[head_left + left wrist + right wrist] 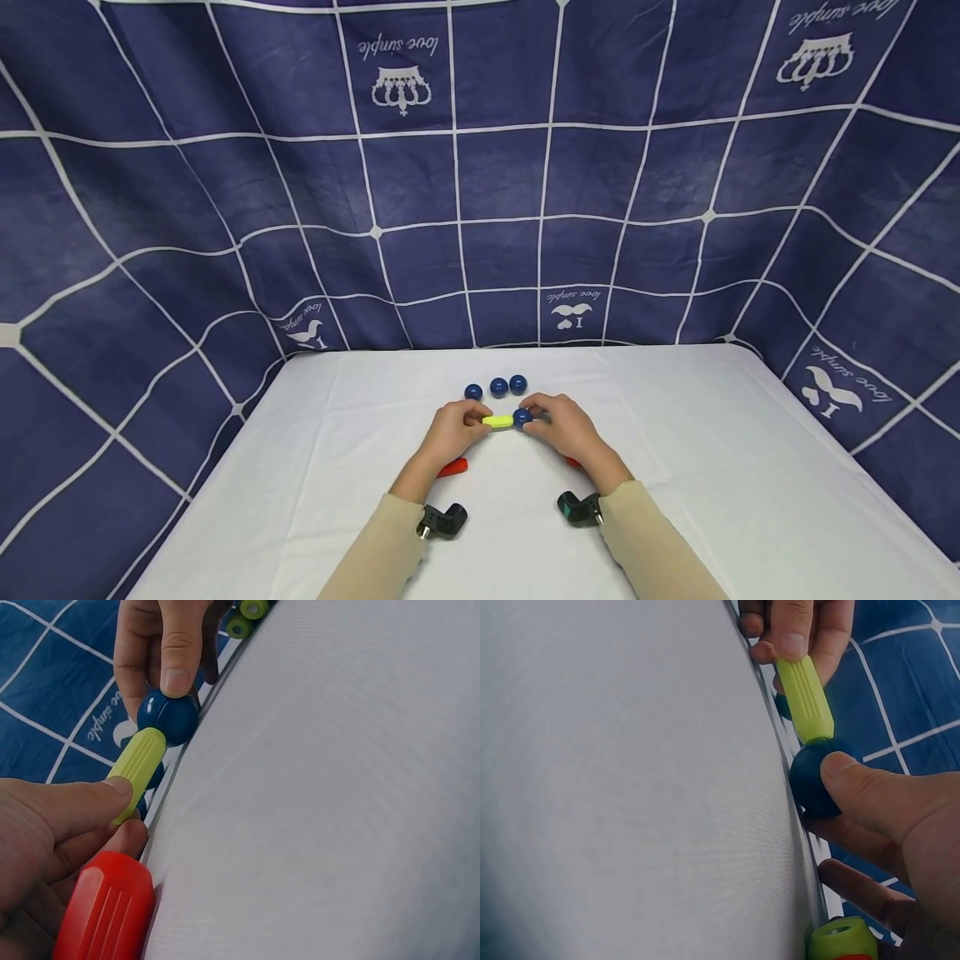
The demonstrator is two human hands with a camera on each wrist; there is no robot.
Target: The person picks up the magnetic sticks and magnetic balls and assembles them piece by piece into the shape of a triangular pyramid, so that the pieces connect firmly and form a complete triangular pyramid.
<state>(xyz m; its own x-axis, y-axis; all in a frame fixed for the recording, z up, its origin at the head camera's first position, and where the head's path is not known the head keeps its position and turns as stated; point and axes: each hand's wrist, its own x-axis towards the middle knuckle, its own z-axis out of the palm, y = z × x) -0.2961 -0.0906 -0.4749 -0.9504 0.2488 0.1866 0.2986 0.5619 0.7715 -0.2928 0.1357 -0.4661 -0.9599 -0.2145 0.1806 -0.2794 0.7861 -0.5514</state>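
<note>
Yellow-green at the centre of the work: pinching a grooved rod [497, 422] by one end in the left hand [455, 432], and gripping a blue ball [522, 418] between thumb and fingers in the right hand [562, 427]. Holding rod and ball in contact between both hands, over the middle of the white-covered desk [675, 417]; cannot tell how deeply joined.

To do this well, aim the rod straight at the centre of the ball and avoid tilting. Best to back the ball with the right fingers, kept clear of the contact, then press steadily along the rod's length, perhaps with a slight twist if stiff. Beware of slipping on the ball's smooth, round surface.

As for containers, none to be seen in any view. Note instead, loose on the desk, three more blue balls [498, 387] beyond the hands, a red rod [452, 468] partly hidden by the left wrist, a red piece [573, 462] mostly covered by the right forearm, and, past the right hand in the left wrist view, two holed green pieces [253, 609].
</note>
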